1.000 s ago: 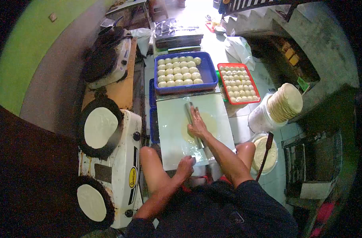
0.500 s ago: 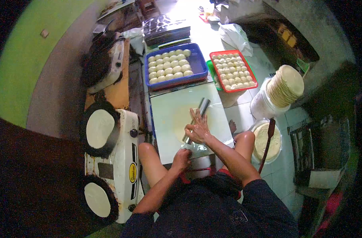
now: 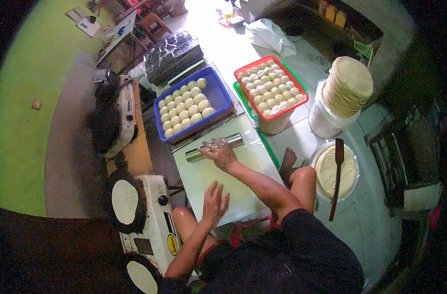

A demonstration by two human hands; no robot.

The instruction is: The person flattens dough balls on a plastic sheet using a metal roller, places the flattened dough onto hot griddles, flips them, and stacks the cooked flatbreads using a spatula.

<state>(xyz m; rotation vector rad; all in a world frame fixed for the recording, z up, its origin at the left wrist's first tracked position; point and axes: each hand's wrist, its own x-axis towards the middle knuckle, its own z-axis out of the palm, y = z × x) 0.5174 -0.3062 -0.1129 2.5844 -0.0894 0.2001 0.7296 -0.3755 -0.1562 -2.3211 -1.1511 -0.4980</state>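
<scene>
My right hand [image 3: 219, 153] lies across a shiny metal rolling pin [image 3: 196, 156], its fingers over the bar near the far side of a pale work board [image 3: 183, 171]. On that board a thin, flat sheet of dough [image 3: 240, 175] spreads out, partly hidden under my right forearm. My left hand [image 3: 215, 203] is over the near left part of the board, beside the dough sheet, with its fingers apart and nothing in it. Beyond the board, a blue tray [image 3: 223, 98] carries rows of round dough balls [image 3: 184, 105].
More dough balls fill a red tray [image 3: 303, 100] at the right. A stack of flat rounds [image 3: 353, 81] tops a white bucket [image 3: 325, 120]. A dark spatula [image 3: 338, 169] lies across a tub of pale batter [image 3: 326, 171]. Left, a stove [image 3: 160, 188] has rounds [image 3: 124, 201] on its pans.
My right hand and the rolling pin have moved to the far side of the board, and the pin has turned. My left hand has come forward and its fingers have opened. The view has shifted.
</scene>
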